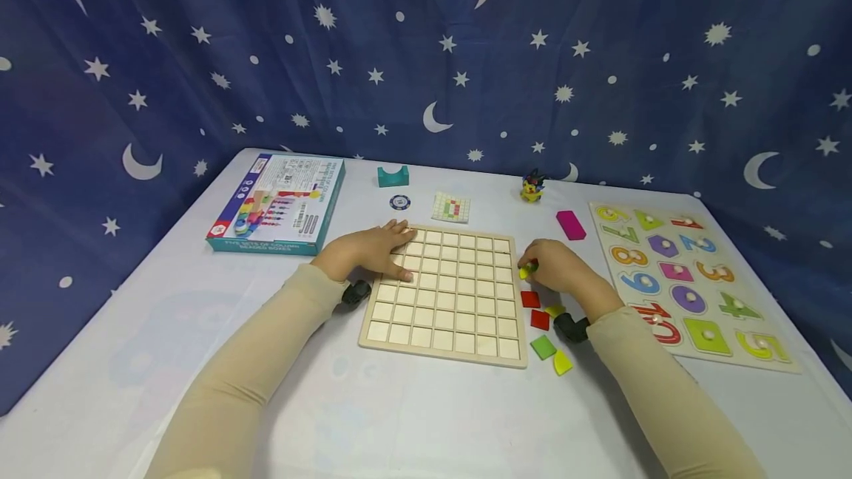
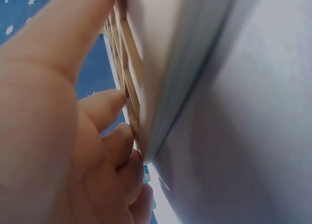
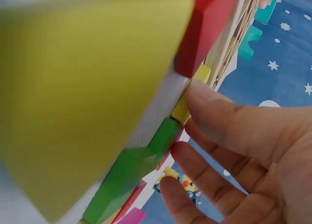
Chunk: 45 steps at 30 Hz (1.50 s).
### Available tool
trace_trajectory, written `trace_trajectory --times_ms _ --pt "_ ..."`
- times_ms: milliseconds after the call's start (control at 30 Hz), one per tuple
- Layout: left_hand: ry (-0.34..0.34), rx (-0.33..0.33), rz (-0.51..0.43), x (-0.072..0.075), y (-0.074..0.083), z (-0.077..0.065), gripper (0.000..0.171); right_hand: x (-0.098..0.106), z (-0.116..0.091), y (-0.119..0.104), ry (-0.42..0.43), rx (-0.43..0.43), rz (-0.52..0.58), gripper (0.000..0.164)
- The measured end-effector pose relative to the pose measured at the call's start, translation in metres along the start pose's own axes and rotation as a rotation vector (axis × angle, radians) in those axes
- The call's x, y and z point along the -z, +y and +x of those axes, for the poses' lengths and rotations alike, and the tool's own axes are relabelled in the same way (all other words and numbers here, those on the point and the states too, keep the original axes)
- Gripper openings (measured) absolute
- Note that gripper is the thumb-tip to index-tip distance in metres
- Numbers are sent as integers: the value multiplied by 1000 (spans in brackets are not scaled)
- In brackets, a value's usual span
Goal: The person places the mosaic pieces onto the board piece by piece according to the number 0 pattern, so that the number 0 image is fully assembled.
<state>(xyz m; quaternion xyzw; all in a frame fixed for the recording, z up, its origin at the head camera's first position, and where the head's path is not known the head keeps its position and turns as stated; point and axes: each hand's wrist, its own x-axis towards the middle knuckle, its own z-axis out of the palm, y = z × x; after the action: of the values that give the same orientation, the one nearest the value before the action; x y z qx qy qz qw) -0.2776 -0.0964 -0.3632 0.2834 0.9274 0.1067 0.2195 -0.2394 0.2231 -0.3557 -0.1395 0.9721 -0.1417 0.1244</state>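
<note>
A wooden grid board with raised square cells lies flat on the table. My left hand rests on its upper left edge, fingers spread; the left wrist view shows the thumb over the rim. Just beyond the board's right edge, my right hand pinches a small yellow piece between thumb and index finger. Green blocks lie close by. Red squares, a green square and a yellow rounded piece are scattered below that hand.
A boxed toy set lies back left. Behind the board are a teal arch block, a round chip, a pattern card and a small figurine. Toward the right are a magenta block and a number puzzle board.
</note>
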Motion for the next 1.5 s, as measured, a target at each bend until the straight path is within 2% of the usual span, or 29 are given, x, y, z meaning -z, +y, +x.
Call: trace_trajectory --times_ms 300,467,633,833,1100,1333,1500 --pt "4 -22 -68 0 -2 -2 99 2 3 0 -22 -33 -5 20" --pt "-19 -28 -88 -1 -6 -1 102 4 4 2 -35 -39 1 18" --pt "-41 -42 -117 0 -9 -1 104 11 5 2 -52 -51 40 13" --pt "-42 -39 -130 1 -9 -3 104 26 6 -1 -32 -19 69 11" --pt "-43 -32 -124 1 -9 -2 105 34 29 -26 -65 0 80 11" --pt "-64 -14 -107 2 -7 -1 105 23 57 -59 -110 153 83 11" --pt "-64 -9 -97 2 -6 -2 105 17 73 -83 -133 206 101 12"
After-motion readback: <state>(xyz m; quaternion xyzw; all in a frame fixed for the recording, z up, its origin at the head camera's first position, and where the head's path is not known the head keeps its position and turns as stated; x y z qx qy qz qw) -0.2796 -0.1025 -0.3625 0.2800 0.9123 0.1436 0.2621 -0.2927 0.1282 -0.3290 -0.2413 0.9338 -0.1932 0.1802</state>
